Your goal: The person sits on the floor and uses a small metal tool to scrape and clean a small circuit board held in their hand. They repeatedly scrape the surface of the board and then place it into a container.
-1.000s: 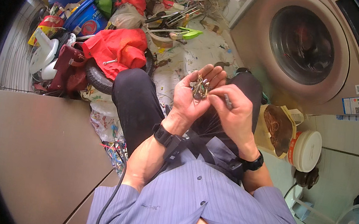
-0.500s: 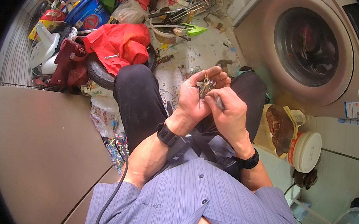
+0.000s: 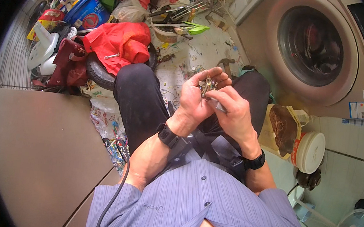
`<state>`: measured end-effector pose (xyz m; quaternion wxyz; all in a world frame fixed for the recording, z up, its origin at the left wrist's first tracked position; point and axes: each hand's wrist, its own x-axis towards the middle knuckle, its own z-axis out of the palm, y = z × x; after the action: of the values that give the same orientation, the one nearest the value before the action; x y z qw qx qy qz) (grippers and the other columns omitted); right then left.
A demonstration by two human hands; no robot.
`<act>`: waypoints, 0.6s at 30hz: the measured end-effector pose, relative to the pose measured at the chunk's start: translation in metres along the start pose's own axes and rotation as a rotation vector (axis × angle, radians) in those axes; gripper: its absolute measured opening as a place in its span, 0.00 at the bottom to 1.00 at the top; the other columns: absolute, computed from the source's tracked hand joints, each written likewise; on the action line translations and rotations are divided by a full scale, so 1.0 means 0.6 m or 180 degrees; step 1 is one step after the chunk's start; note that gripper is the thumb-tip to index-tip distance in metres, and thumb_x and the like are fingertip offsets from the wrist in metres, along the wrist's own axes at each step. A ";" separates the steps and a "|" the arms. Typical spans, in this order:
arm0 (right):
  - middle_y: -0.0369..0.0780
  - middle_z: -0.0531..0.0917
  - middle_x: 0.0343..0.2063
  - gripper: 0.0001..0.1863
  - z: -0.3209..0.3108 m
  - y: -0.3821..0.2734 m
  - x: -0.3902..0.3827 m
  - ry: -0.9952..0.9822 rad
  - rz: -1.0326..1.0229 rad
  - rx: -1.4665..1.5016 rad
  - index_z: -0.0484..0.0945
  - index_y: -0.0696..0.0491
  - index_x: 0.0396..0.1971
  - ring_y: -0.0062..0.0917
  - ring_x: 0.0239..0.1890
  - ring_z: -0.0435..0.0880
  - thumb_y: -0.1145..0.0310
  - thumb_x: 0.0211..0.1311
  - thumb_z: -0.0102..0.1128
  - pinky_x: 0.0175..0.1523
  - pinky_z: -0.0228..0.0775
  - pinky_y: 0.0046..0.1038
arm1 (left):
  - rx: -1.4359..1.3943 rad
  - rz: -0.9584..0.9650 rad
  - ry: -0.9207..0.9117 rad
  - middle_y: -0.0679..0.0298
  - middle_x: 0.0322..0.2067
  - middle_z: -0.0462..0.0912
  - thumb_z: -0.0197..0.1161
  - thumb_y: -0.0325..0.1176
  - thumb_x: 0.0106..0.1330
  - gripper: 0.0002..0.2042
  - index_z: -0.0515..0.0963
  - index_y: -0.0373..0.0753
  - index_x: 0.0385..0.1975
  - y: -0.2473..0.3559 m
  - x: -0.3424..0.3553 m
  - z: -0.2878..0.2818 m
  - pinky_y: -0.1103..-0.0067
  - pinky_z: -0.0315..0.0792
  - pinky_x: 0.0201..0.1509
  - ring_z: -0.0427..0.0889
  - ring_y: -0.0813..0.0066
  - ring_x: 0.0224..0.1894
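Observation:
My left hand is cupped palm up between my knees, its fingers curled about a cluster of small metal pieces, which look like keys on a ring. My right hand is closed, pinching a small grey object right at the lower edge of that cluster, over the left palm. Its fingertips partly hide the pieces, and I cannot make out exactly what the grey object is. Each wrist carries a black band, and my dark-trousered legs are on either side.
A washing machine stands upper right, above a yellowish bag and white bucket. Upper left are a red cloth on a tyre, a blue bucket and heaped tools. A hammer lies past my hands. A brown panel fills the lower left.
Compared with a second ago, my right hand has shifted left over the cupped palm, and my left hand's fingers have curled a little more around the metal cluster.

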<state>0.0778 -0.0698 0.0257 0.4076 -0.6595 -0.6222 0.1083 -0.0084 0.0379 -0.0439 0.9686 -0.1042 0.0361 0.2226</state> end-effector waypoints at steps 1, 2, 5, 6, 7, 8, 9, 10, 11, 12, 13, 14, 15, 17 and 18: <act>0.43 0.85 0.35 0.18 0.003 0.003 -0.001 0.0102 0.0002 -0.0030 0.85 0.54 0.43 0.42 0.38 0.87 0.83 0.50 0.68 0.43 0.82 0.35 | 0.0025 0.0033 0.0020 0.50 0.43 0.87 0.48 0.34 0.77 0.17 0.83 0.31 0.45 -0.001 0.000 -0.001 0.60 0.76 0.63 0.84 0.50 0.50; 0.43 0.85 0.35 0.17 0.005 0.006 -0.002 0.0204 -0.0003 -0.0059 0.85 0.54 0.43 0.41 0.38 0.87 0.83 0.50 0.68 0.43 0.82 0.35 | 0.0044 0.0047 0.0078 0.50 0.42 0.87 0.49 0.34 0.77 0.16 0.83 0.31 0.44 -0.001 0.001 -0.002 0.60 0.76 0.63 0.84 0.50 0.50; 0.44 0.85 0.36 0.14 0.009 0.012 -0.007 0.0375 -0.0063 0.0042 0.85 0.55 0.40 0.40 0.36 0.88 0.83 0.53 0.69 0.42 0.82 0.34 | -0.0074 0.0080 -0.0070 0.49 0.42 0.87 0.50 0.35 0.77 0.16 0.83 0.30 0.44 -0.003 0.004 -0.001 0.62 0.77 0.62 0.84 0.51 0.48; 0.43 0.86 0.36 0.13 0.008 0.013 -0.009 0.0408 -0.0088 0.0049 0.85 0.56 0.40 0.38 0.36 0.88 0.83 0.54 0.69 0.41 0.81 0.33 | -0.0097 0.0116 -0.0093 0.49 0.41 0.87 0.50 0.35 0.77 0.16 0.83 0.30 0.44 -0.003 0.004 0.000 0.62 0.77 0.62 0.84 0.52 0.47; 0.43 0.86 0.35 0.12 0.008 0.013 -0.011 0.0451 -0.0095 0.0067 0.85 0.56 0.39 0.37 0.36 0.88 0.83 0.55 0.70 0.41 0.80 0.31 | -0.0144 0.0093 -0.0110 0.49 0.41 0.87 0.50 0.35 0.77 0.16 0.83 0.30 0.44 -0.003 0.004 0.002 0.62 0.77 0.62 0.84 0.52 0.47; 0.43 0.86 0.35 0.11 0.007 0.013 -0.014 0.0467 -0.0101 0.0077 0.85 0.57 0.39 0.35 0.36 0.88 0.82 0.56 0.70 0.41 0.80 0.30 | -0.0156 0.0098 -0.0128 0.49 0.42 0.87 0.50 0.35 0.76 0.16 0.83 0.30 0.44 -0.003 0.004 0.004 0.62 0.77 0.62 0.84 0.52 0.47; 0.43 0.86 0.35 0.10 0.006 0.014 -0.016 0.0520 -0.0074 0.0123 0.85 0.57 0.39 0.34 0.36 0.87 0.82 0.56 0.70 0.41 0.79 0.30 | -0.0166 0.0097 -0.0135 0.49 0.42 0.87 0.50 0.35 0.76 0.16 0.83 0.30 0.44 -0.003 0.004 0.006 0.61 0.77 0.62 0.84 0.52 0.47; 0.43 0.86 0.34 0.10 0.006 0.016 -0.018 0.0546 -0.0045 0.0159 0.85 0.57 0.39 0.33 0.36 0.87 0.82 0.57 0.70 0.41 0.79 0.29 | -0.0158 0.0089 -0.0142 0.49 0.42 0.87 0.49 0.35 0.76 0.17 0.83 0.30 0.43 -0.003 0.004 0.007 0.61 0.77 0.62 0.84 0.51 0.48; 0.42 0.86 0.34 0.10 0.005 0.017 -0.020 0.0570 -0.0018 0.0194 0.85 0.57 0.39 0.32 0.36 0.87 0.83 0.57 0.70 0.41 0.79 0.29 | -0.0149 0.0081 -0.0139 0.49 0.42 0.87 0.49 0.35 0.77 0.17 0.83 0.30 0.43 -0.004 0.002 0.009 0.61 0.77 0.62 0.84 0.51 0.48; 0.41 0.86 0.33 0.09 0.006 0.019 -0.022 0.0592 0.0007 0.0229 0.84 0.57 0.38 0.29 0.34 0.86 0.82 0.59 0.69 0.39 0.78 0.27 | -0.0140 0.0076 -0.0136 0.49 0.42 0.87 0.49 0.35 0.77 0.17 0.83 0.30 0.43 -0.003 0.001 0.010 0.60 0.76 0.62 0.84 0.51 0.48; 0.40 0.86 0.33 0.08 0.008 0.019 -0.025 0.0615 0.0032 0.0265 0.84 0.57 0.38 0.26 0.33 0.85 0.82 0.60 0.69 0.38 0.77 0.26 | -0.0141 0.0060 -0.0164 0.49 0.43 0.87 0.49 0.35 0.77 0.17 0.83 0.30 0.44 -0.004 0.000 0.010 0.60 0.76 0.63 0.84 0.51 0.48; 0.39 0.86 0.32 0.07 0.008 0.020 -0.026 0.0636 0.0159 0.0285 0.84 0.58 0.38 0.23 0.31 0.84 0.82 0.62 0.68 0.37 0.76 0.24 | -0.0140 0.0045 -0.0193 0.49 0.43 0.87 0.49 0.35 0.77 0.17 0.84 0.30 0.44 -0.004 0.000 0.010 0.60 0.75 0.63 0.84 0.51 0.49; 0.40 0.85 0.32 0.06 0.009 0.019 -0.027 0.0625 0.0325 0.0453 0.84 0.58 0.38 0.24 0.31 0.84 0.81 0.62 0.68 0.38 0.76 0.25 | -0.0132 0.0042 -0.0237 0.50 0.44 0.87 0.49 0.35 0.77 0.17 0.84 0.30 0.44 -0.003 0.000 0.009 0.59 0.75 0.63 0.84 0.51 0.50; 0.41 0.85 0.30 0.05 0.007 0.011 -0.025 0.0604 0.0685 0.0742 0.83 0.58 0.38 0.26 0.31 0.85 0.79 0.63 0.68 0.39 0.77 0.27 | -0.0105 0.0103 -0.0097 0.50 0.44 0.87 0.49 0.35 0.78 0.16 0.83 0.31 0.45 -0.002 0.001 0.006 0.59 0.76 0.62 0.84 0.51 0.49; 0.41 0.85 0.30 0.05 0.005 0.005 -0.023 0.0688 0.1144 0.1099 0.83 0.58 0.39 0.25 0.31 0.85 0.79 0.64 0.67 0.39 0.77 0.26 | -0.0095 0.0132 -0.0086 0.50 0.44 0.87 0.49 0.35 0.78 0.16 0.83 0.32 0.45 -0.001 0.001 0.004 0.59 0.76 0.62 0.84 0.50 0.49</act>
<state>0.0751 -0.0808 0.0170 0.5523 -0.6878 -0.4204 0.2124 -0.0074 0.0382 -0.0418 0.9625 -0.1149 0.0219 0.2446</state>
